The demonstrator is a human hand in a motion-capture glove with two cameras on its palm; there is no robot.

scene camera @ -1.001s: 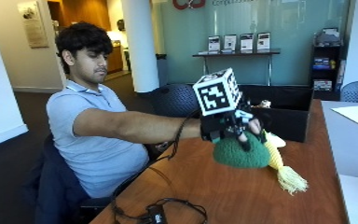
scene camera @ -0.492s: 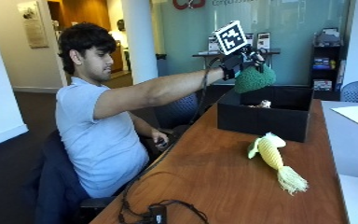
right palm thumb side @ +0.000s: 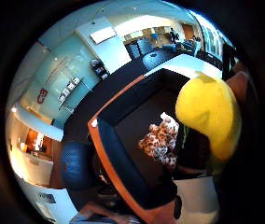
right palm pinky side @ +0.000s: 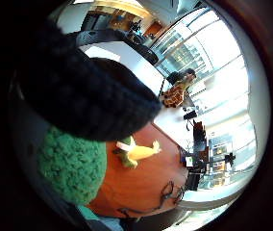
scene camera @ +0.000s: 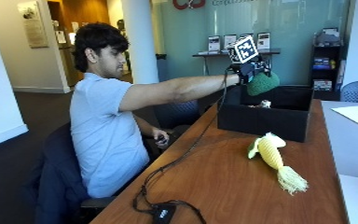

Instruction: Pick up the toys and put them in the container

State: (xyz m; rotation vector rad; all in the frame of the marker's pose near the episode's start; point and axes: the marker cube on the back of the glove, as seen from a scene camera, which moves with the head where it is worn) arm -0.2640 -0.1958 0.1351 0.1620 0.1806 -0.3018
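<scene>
- Glass walls and a pillar are standing behind the wooden surface (scene camera: pixel 229 177).
- At upper right of the outside view, the right hand (scene camera: pixel 248 71) is gripping the green toy (scene camera: pixel 263 83) above the black container (scene camera: pixel 267 114).
- Lower right, the yellow toy (scene camera: pixel 272 156) is lying on the surface, its long axis running away from the container, tassel pointing toward the near edge.

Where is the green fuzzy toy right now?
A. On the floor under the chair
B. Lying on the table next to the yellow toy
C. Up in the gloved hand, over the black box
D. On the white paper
C: in the outside view the right hand holds the green toy up above the black box, while only the yellow toy lies on the table.
</scene>
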